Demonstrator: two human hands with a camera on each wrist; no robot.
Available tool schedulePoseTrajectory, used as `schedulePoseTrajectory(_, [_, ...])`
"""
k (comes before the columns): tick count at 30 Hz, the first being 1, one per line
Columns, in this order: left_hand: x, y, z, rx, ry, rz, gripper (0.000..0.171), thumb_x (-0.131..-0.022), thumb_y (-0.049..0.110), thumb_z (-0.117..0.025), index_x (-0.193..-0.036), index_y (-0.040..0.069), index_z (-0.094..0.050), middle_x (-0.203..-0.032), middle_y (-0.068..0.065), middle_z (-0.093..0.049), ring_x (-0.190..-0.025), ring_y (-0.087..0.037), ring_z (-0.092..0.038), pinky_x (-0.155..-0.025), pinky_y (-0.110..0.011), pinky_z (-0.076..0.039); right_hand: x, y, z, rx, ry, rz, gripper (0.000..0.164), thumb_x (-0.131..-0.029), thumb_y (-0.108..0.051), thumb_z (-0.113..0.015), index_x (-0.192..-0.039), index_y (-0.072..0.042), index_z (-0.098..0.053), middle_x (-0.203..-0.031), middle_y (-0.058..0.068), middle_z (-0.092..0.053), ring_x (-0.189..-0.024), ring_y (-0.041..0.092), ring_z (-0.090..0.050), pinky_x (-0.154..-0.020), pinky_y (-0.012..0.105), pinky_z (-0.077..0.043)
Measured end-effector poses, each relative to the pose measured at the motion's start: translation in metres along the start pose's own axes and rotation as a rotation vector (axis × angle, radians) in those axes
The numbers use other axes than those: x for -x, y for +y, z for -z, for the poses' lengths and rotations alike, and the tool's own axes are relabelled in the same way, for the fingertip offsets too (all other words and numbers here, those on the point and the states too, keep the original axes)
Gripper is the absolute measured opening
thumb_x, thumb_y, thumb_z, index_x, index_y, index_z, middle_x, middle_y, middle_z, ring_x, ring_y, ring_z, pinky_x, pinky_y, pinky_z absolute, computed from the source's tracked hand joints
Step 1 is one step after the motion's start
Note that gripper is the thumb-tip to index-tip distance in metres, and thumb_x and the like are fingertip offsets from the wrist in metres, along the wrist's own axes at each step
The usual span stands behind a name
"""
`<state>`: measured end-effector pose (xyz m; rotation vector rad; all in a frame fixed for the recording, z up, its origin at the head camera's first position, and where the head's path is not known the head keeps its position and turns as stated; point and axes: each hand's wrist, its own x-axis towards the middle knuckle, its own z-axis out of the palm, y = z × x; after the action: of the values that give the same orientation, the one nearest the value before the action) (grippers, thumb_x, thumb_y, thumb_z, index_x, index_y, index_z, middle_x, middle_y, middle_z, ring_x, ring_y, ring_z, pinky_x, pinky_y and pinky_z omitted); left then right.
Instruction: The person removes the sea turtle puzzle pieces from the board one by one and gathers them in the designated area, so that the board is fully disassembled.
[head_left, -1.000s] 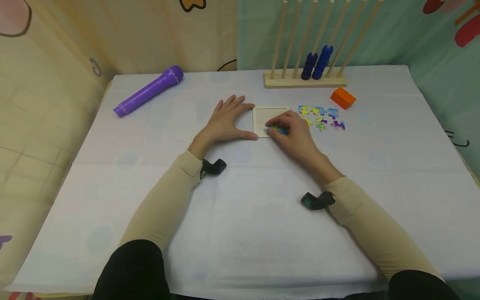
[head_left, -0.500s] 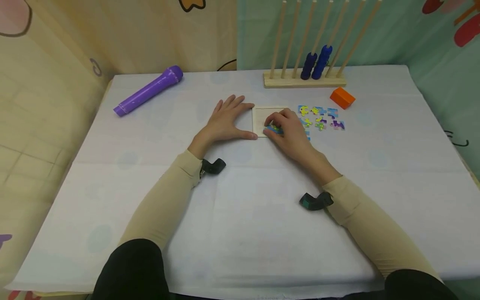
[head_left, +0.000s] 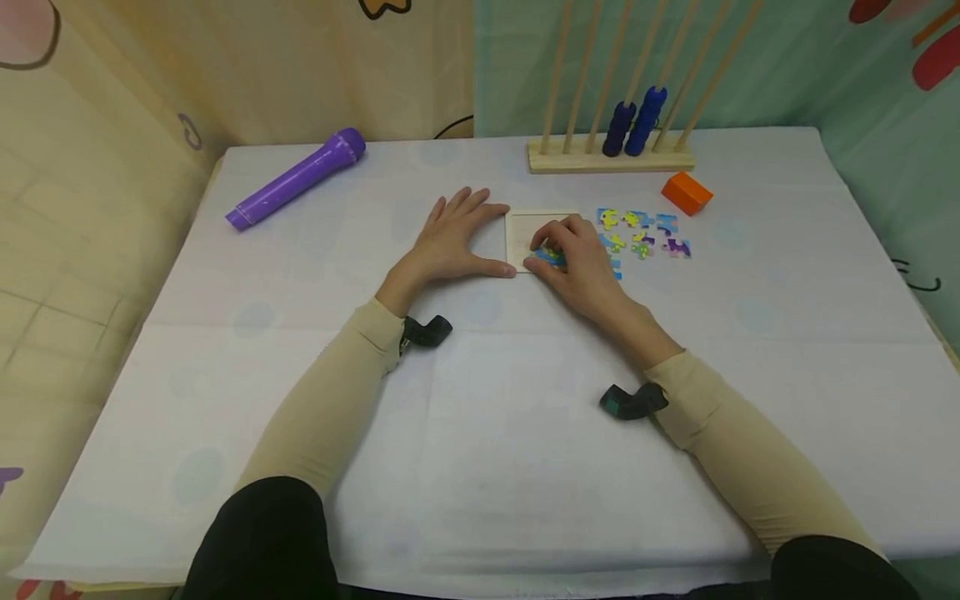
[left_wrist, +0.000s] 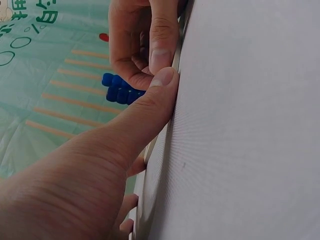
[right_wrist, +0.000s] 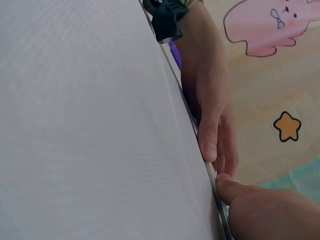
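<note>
A small pale wooden puzzle tray (head_left: 522,223) lies flat on the table. My left hand (head_left: 453,239) is spread flat beside it, with thumb and index fingertip at its left corners. Over the tray, my right hand (head_left: 583,265) has its thumb and curled fingers around a blue and green puzzle piece (head_left: 551,256), low in the tray. The right hand hides much of the tray's right side. Several colourful loose puzzle pieces (head_left: 677,248) lie to the right. In the left wrist view, the left thumb (left_wrist: 162,80) is close to the right hand's fingers (left_wrist: 161,55).
A wooden bead rack (head_left: 611,165) with upright rods and dark blue bead stacks stands at the back. An orange block (head_left: 686,193) sits right of the loose pieces. A purple toy microphone (head_left: 296,182) lies at the back left of the white-covered table (head_left: 480,467).
My right thumb and fingers have shifted slightly left with the puzzle piece, uncovering blue pieces right of the tray. My left hand has stayed in place.
</note>
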<state>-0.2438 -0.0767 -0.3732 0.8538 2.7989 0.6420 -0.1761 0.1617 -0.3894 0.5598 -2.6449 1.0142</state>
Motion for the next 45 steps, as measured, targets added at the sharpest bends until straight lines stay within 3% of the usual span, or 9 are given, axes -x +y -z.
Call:
schedulePoseTrajectory(17, [0.0,0.001,0.0,-0.002,0.002,0.002,0.102,-0.078,0.072,-0.081,-0.162,0.03,-0.041,-0.177,-0.005,-0.018,-0.166,-0.029,-0.002,-0.132,-0.053,0.006,0.0,0.005,0.0,-0.022,0.039,0.005,0.035,-0.093,-0.022,-0.083,-0.119,-0.004,-0.066,-0.107,0.016,-0.064,-0.101,0.033,-0.053,-0.089,0.043,-0.042])
schedulePoseTrajectory(30, [0.0,0.001,0.0,0.003,0.001,0.0,0.102,-0.078,0.072,-0.08,-0.162,0.029,-0.041,-0.178,-0.005,-0.017,-0.166,-0.029,-0.001,-0.132,-0.053,0.007,0.003,0.002,0.004,-0.072,0.083,-0.003,0.034,-0.088,-0.024,-0.088,-0.113,-0.006,-0.074,-0.11,0.013,-0.067,-0.103,0.028,-0.057,-0.087,0.035,-0.047])
schedulePoseTrajectory(39, [-0.001,0.002,-0.002,0.009,-0.01,-0.004,0.103,-0.079,0.072,-0.08,-0.164,0.03,-0.038,-0.178,-0.003,-0.014,-0.166,-0.027,0.001,-0.132,-0.052,0.008,0.013,0.0,0.03,-0.017,0.1,-0.066,0.033,-0.088,-0.025,-0.088,-0.112,-0.006,-0.075,-0.109,0.011,-0.068,-0.105,0.025,-0.063,-0.088,0.041,-0.055])
schedulePoseTrajectory(45, [0.001,0.002,0.0,0.011,-0.011,0.009,0.104,-0.078,0.072,-0.082,-0.163,0.03,-0.04,-0.178,-0.003,-0.015,-0.166,-0.027,0.0,-0.132,-0.052,0.007,0.033,0.014,0.058,0.065,0.106,-0.109,0.034,-0.085,-0.021,-0.091,-0.112,-0.006,-0.077,-0.107,0.011,-0.069,-0.101,0.025,-0.062,-0.084,0.034,-0.05])
